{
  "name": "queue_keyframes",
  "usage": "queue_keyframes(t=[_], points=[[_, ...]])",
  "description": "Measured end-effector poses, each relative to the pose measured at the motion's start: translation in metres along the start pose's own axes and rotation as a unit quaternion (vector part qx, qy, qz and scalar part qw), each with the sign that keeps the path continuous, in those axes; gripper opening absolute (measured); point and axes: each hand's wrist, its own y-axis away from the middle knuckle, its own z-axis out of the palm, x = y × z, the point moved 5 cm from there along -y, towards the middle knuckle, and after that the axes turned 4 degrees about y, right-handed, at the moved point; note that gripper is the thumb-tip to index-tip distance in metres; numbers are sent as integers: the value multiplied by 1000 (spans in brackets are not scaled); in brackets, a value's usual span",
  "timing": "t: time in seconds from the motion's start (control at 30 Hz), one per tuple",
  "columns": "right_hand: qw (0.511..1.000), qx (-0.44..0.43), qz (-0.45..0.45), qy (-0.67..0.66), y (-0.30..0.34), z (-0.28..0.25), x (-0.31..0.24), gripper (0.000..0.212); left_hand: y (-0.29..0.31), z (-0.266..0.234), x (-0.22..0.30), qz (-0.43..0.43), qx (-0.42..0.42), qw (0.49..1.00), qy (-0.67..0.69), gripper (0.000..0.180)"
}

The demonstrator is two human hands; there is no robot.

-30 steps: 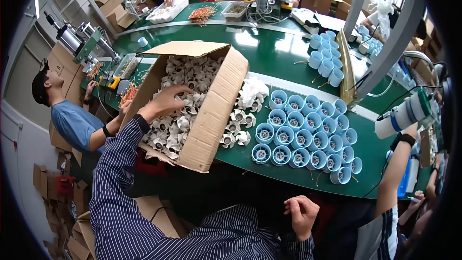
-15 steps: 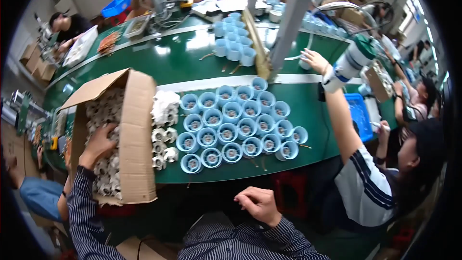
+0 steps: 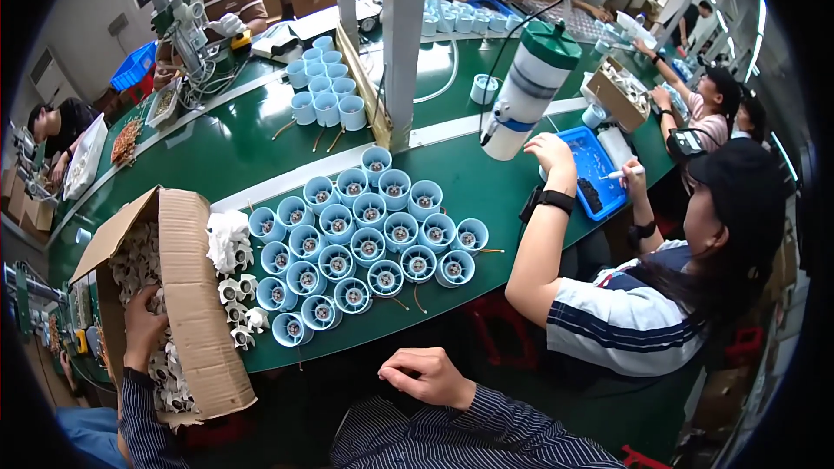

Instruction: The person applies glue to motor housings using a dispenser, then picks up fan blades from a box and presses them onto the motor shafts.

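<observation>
My left hand (image 3: pixel 144 323) reaches into an open cardboard box (image 3: pixel 204 304) at the left, its fingers curled down among many small white plastic parts (image 3: pixel 169 373). The pile hides the fingertips, so what they grip does not show. In front of my body, below the table edge, my right hand (image 3: pixel 432 376) is closed loosely, thumb against the bent fingers, with nothing visible in it. Right of the box stand rows of light blue round cups (image 3: pixel 367 246) with ribbed insides, some with thin wires trailing out. Between box and cups lie loose white plastic parts (image 3: pixel 234 291).
On my right a co-worker (image 3: pixel 625 295) holds a white pen-like tool (image 3: pixel 618 174) over a blue tray (image 3: pixel 599 156). A white cylinder with a green cap (image 3: pixel 530 87) hangs beside a grey post (image 3: pixel 405 52). More blue cups (image 3: pixel 327 108) stand beyond the pale divider strip (image 3: pixel 300 178).
My view has swung right, so the box and cups sit further left. The co-worker's raised arm has drawn back from a cup toward the blue tray. My left hand stays in the box.
</observation>
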Motion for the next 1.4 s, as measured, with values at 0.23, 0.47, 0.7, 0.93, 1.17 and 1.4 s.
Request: queue_keyframes(t=[0.23,0.47,0.7,0.93,1.17,1.4], points=[[999,6,-36,1,-5,-8,-8,9,-2,0,1,21,-15,999,19,49],[998,37,-47,11,7,-18,-12,9,-5,-29,-40,-32,-5,995,93,55],[999,20,-31,16,4,-10,-22,6,37,-75,-11,-185,109,909,357,20],[1000,12,-27,-8,-11,-9,-36,11,59,-67,109,-122,6,835,536,40],[986,7,-166,26,-61,-10,-108,7,81,-37,229,-91,-155,759,626,44],[968,171,-182,-4,-112,-42,-139,15,71,51,313,-76,-325,713,617,43]])
